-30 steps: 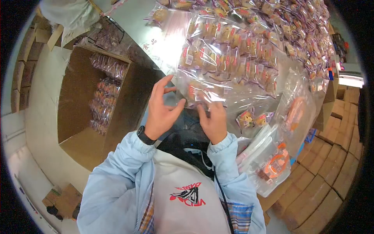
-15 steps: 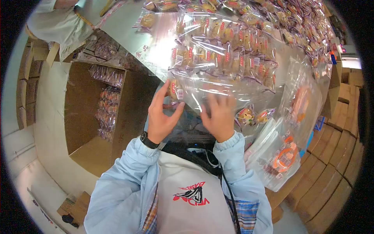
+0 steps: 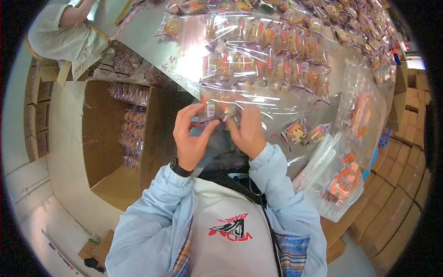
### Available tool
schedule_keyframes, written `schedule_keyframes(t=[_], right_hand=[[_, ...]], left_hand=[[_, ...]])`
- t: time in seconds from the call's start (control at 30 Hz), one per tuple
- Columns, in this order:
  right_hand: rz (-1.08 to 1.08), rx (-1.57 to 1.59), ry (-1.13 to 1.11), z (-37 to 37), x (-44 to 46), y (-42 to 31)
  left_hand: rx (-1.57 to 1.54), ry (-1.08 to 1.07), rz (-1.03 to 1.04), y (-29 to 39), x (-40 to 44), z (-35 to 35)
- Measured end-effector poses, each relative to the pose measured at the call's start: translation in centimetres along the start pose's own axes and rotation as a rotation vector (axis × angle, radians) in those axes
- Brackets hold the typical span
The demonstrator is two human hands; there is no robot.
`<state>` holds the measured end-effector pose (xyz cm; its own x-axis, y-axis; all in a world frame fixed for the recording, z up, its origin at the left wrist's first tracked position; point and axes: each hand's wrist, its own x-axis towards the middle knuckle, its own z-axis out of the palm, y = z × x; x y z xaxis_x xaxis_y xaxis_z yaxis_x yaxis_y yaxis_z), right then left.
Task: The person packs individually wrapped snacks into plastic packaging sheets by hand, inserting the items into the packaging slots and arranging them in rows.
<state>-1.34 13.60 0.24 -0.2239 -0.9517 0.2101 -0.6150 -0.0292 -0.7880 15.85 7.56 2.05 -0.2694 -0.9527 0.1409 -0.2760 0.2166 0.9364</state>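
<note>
A large clear plastic bag (image 3: 277, 104) lies on the table with several rows of individually wrapped pastries (image 3: 265, 60) in it. At its near left corner, my left hand (image 3: 188, 134) curls its thumb and fingers around a wrapped pastry (image 3: 210, 110) with a white barcode label. My right hand (image 3: 249, 131) grips another wrapped pastry (image 3: 226, 105) right beside that one; its fingertips are partly hidden by the shiny film. Two loose wrapped pastries (image 3: 295, 131) lie to the right of my right hand.
More wrapped pastries (image 3: 350, 27) are heaped at the back right. Flat printed plastic bags (image 3: 344, 184) lie at the table's right side. An open cardboard box (image 3: 115, 184) with packets inside stands at left. Stacked cartons (image 3: 392, 203) line the right; another person's arm (image 3: 76, 14) shows top left.
My right hand has moved left, close to my left hand. A second wrapped pastry now stands beside the first in the near row. My left hand has stayed nearly in place.
</note>
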Motion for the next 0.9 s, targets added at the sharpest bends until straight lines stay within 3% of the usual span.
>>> schedule_keyframes(t=[0.1, 0.23, 0.3, 0.4, 0.53, 0.63, 0.73, 0.87, 0.9], right_hand=[[0.022, 0.001, -0.012, 0.4, 0.1, 0.7], [-0.073, -0.227, 0.108, 0.0, 0.2, -0.6], [0.007, -0.165, 0.092, -0.1, 0.4, -1.0], [0.099, 0.033, 0.140, 0.6, -0.2, -0.8], [0.059, 0.108, 0.252, 1.2, 0.2, -1.0], [0.277, 0.370, 0.299, 2.1, -0.2, -0.5], [0.245, 0.339, 0.228, 1.0, 0.4, -1.7], [-0.040, 0.002, 0.244, 1.5, 0.2, 0.4], [-0.020, 0.050, 0.229, 1.8, 0.0, 1.0]], left_hand=[[0.026, -0.074, 0.106, 0.5, 0.5, -0.9], [0.028, -0.047, 0.007, 0.4, 0.4, -1.3], [0.006, -0.015, -0.068, 0.0, 0.1, -1.0], [0.042, 0.029, 0.007, 0.1, -0.3, -0.6], [0.154, 0.177, 0.188, -0.6, -0.8, -1.3], [0.343, 0.163, 0.339, -0.3, -0.8, -1.6], [0.439, 0.146, 0.370, -0.1, -1.0, -1.2], [0.429, 0.197, 0.354, -1.2, -1.2, -0.4], [0.419, 0.217, 0.345, -1.2, -1.3, -0.2]])
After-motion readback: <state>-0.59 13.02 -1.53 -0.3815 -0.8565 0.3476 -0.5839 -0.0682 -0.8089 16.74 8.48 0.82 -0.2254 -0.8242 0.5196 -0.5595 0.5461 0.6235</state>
